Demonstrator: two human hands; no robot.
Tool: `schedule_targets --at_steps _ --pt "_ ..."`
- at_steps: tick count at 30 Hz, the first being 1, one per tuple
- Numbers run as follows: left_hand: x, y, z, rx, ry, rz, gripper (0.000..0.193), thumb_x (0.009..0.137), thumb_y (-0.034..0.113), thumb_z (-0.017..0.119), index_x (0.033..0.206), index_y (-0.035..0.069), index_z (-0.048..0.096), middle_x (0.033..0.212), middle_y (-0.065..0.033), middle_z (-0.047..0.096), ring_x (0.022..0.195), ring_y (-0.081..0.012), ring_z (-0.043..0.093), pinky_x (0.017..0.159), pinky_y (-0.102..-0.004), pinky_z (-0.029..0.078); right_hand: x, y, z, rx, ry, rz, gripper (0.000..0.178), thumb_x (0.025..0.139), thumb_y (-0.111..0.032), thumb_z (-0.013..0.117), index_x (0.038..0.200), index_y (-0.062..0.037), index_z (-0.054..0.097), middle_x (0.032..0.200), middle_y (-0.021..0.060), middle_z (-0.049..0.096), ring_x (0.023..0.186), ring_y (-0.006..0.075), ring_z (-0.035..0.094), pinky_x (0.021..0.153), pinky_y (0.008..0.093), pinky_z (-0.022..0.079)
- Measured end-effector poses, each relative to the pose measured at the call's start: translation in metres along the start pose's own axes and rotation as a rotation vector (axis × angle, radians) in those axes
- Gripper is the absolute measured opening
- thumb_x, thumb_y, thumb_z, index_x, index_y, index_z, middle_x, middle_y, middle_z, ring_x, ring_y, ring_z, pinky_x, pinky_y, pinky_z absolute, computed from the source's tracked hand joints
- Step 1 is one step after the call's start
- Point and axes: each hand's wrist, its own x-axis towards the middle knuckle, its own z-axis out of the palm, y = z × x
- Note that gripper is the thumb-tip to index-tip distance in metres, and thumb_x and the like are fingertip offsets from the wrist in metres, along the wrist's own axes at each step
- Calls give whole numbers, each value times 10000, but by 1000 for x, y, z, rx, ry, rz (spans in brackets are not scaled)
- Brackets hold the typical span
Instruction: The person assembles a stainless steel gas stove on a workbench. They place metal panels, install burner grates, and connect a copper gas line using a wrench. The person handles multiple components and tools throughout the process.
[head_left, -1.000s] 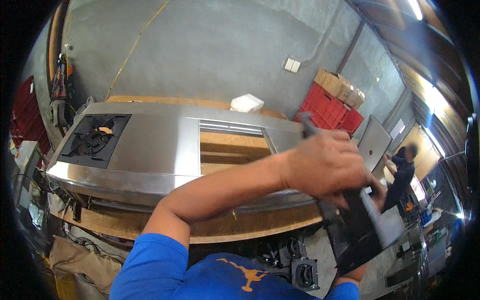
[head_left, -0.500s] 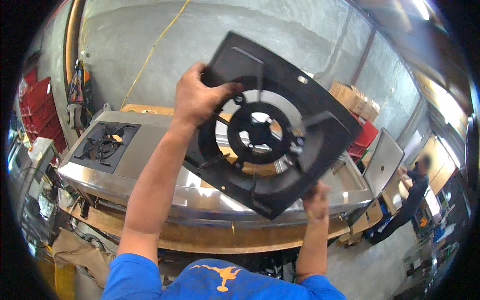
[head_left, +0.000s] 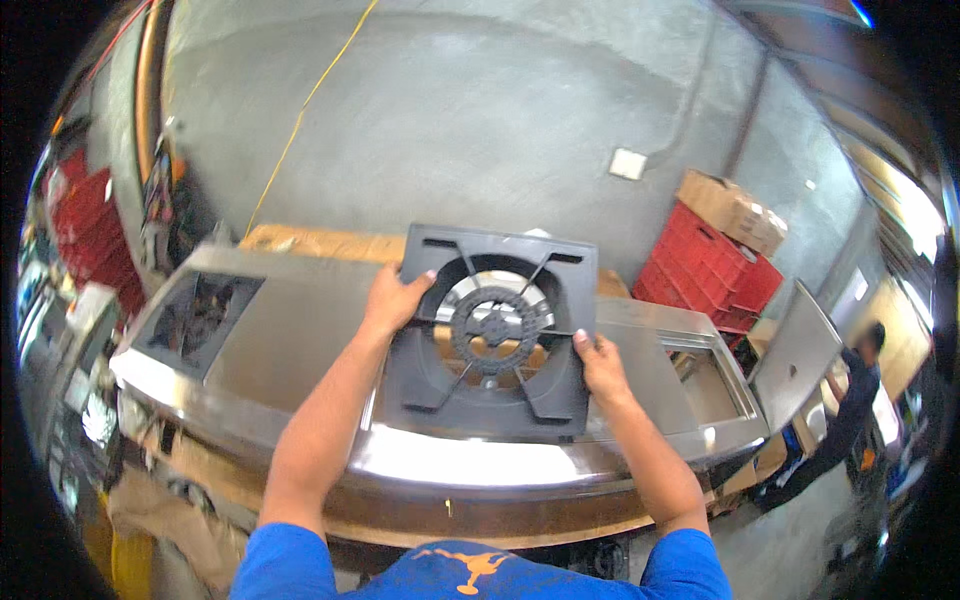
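Both my hands grip a square black stove grate (head_left: 493,325) with a round burner ring in its centre and ribs running to the corners. My left hand (head_left: 396,298) is closed on its left edge, thumb on the upper face. At the opposite edge, my right hand (head_left: 600,366) is closed the same way. The grate is in front of the middle of a long stainless steel stove top (head_left: 290,330); whether it touches the steel is hidden. On the stove's left end lies another dark grate (head_left: 200,325). A rectangular opening (head_left: 708,382) shows in its right end.
Red crates (head_left: 690,265) with a cardboard box (head_left: 735,212) on top stand behind the stove's right end. Further right, a person in dark clothes (head_left: 845,425) is beside a metal panel (head_left: 797,352). More red crates (head_left: 92,230) stand far left. Brown cloth (head_left: 165,515) hangs at lower left.
The grate has come down from a raised, tilted position and now sits squarer to me, its upper face showing. My right hand has moved up along its right edge; my left hand has lowered.
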Motion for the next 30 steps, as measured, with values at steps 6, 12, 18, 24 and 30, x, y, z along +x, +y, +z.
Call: schedule_targets --at_steps 6,12,18,24,30 --pt "-19 -19 -3 280 122 -133 760 787 456 774 1256 -102 561 1214 -314 621 1161 -411 609 1007 -451 468 29 32 13 95 -184 35 868 933 -471 666 1432 165 347 1414 300 480 1324 336 471 1102 394 373" --pt "-13 -34 2 293 33 -99 718 785 433 769 1182 -136 584 1090 -330 654 1050 -414 657 928 -451 502 11 46 13 181 -275 103 624 985 -394 623 1313 121 492 1230 177 611 1102 238 575 993 351 441" --pt "-14 -47 8 294 41 -96 694 802 430 758 1167 -139 595 1099 -334 652 1046 -414 660 927 -444 503 8 50 14 232 -246 71 512 995 -383 612 1227 72 578 1127 124 654 988 200 601 925 332 468" --pt "-12 -54 12 348 11 -150 710 816 440 744 1209 -130 586 1135 -338 643 1078 -414 652 943 -439 500 8 38 15 255 -312 73 495 997 -391 603 1182 68 608 1077 118 668 963 196 605 917 331 469" --pt "-13 -52 14 324 -15 -167 721 817 445 741 1220 -132 583 1108 -336 654 1053 -410 664 926 -439 507 11 42 10 146 -253 141 631 971 -378 638 1289 150 498 1169 191 632 1053 226 593 971 344 453"
